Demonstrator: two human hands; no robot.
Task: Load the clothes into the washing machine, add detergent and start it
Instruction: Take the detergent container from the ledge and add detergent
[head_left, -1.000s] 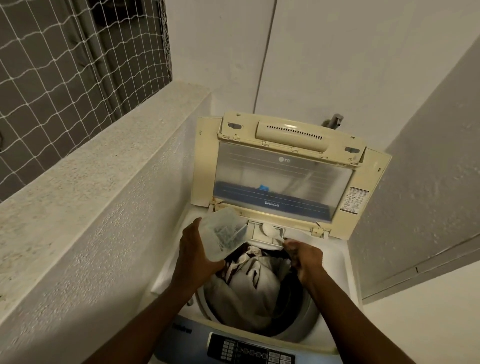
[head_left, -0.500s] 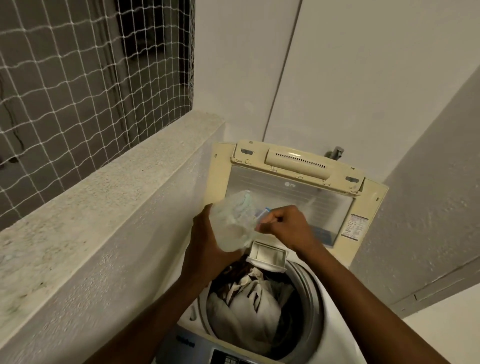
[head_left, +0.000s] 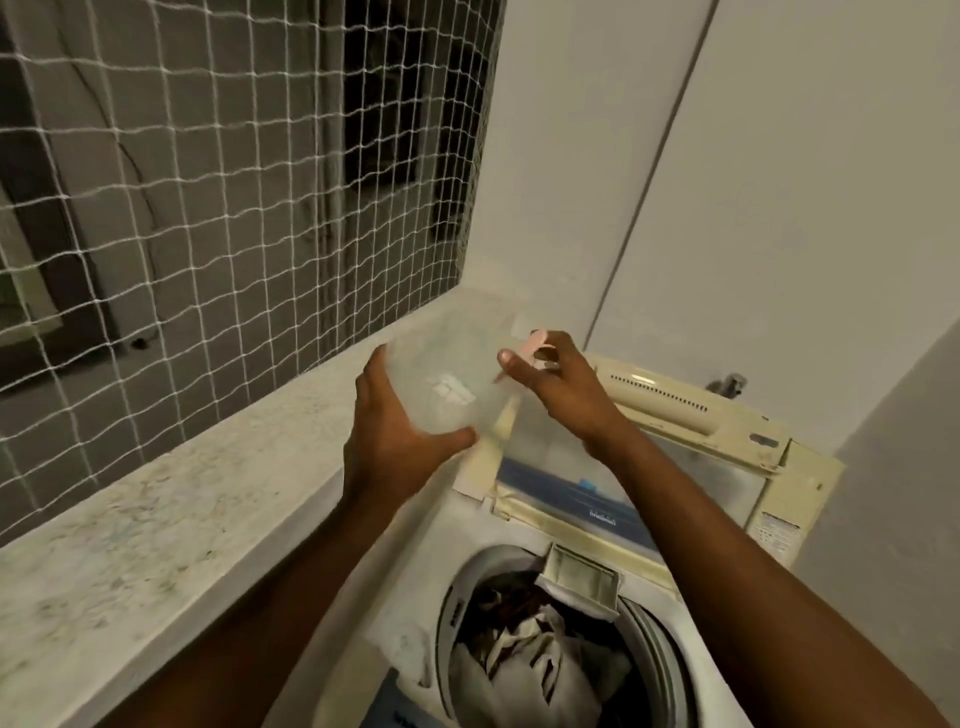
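My left hand grips a clear plastic detergent container from below, held up over the ledge beside the washer. My right hand pinches a small pale pink scoop at the container's right rim. Below, the top-loading washing machine stands with its lid raised. Grey and dark clothes fill the drum. The detergent drawer sticks out open at the drum's back edge.
A speckled stone ledge runs along the left, with white netting over the opening above it. White walls close in behind and to the right. A tap shows behind the lid.
Both hands rose from the drum's rim and moved left toward the ledge with the container. The right hand came up to the container's rim and now pinches a scoop.
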